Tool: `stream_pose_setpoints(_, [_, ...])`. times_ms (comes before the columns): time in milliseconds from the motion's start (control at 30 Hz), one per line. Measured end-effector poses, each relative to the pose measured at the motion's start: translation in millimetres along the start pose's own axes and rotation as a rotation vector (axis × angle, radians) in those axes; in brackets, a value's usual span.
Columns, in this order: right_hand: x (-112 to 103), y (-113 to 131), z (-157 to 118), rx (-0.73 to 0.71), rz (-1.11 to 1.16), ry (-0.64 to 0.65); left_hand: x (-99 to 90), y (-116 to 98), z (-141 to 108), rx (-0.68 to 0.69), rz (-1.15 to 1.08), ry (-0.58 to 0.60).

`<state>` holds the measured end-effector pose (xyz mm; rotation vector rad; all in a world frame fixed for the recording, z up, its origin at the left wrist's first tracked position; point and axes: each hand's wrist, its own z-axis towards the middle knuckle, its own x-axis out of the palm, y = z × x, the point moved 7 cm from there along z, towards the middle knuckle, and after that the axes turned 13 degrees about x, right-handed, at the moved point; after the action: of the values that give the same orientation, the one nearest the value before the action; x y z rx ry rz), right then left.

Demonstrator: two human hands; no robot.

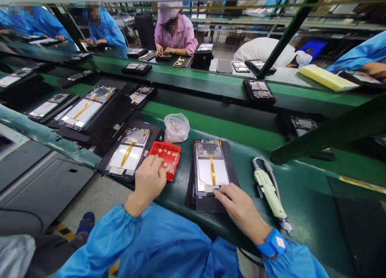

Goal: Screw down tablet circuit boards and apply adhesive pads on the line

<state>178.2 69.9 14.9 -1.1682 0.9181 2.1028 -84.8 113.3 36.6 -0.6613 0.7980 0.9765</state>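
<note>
My left hand (150, 176) is at the near left edge of a small red tray (177, 154), its fingers bent and pressed together. Whatever is in them is hidden. Small beige pieces lie scattered inside the tray. My right hand (241, 209) rests at the lower right end of an opened tablet (202, 165), with thumb and fingertips together. A thin dark line, like a wire, crosses the tablet's lower part up to those fingertips; I cannot make out if they grip it. The tablet lies on black pads, showing a white battery (220, 171) and an orange ribbon cable (212, 169).
A second opened tablet (137, 137) lies left of the red tray. Behind the tray stands a clear plastic bag (177, 125) of small parts. An electric screwdriver (268, 189) lies at right, near a green post (328, 129). Co-workers, one in pink (177, 33), sit across the line.
</note>
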Motion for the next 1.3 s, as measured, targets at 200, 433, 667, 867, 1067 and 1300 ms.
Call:
stream_pose_setpoints(200, [6, -4, -9, 0.015, 0.016, 0.057, 11.7, -94, -26, 0.295, -0.435, 0.024])
stream_pose_setpoints(433, [-1, -7, -15, 0.056, 0.130, 0.008, 22.6, -112, -36, 0.247, -0.529, 0.015])
stream_pose_setpoints(667, [-4, -6, -14, 0.054, 0.132, -0.007, 27.3, -117, -38, 0.269, -0.547, 0.045])
stream_pose_setpoints(867, [0, -3, -14, -0.002, 0.110, -0.012, 36.8, -131, -41, 0.389, -0.443, 0.125])
stream_pose_setpoints(1067, [2, -9, -20, 0.000, 0.041, -0.011, 44.5, -146, -41, 0.492, -0.253, 0.154])
stream_pose_setpoints(1300, [12, -4, -31, 0.176, -0.223, 0.104, 42.9, -159, -45, 0.524, -0.217, 0.079])
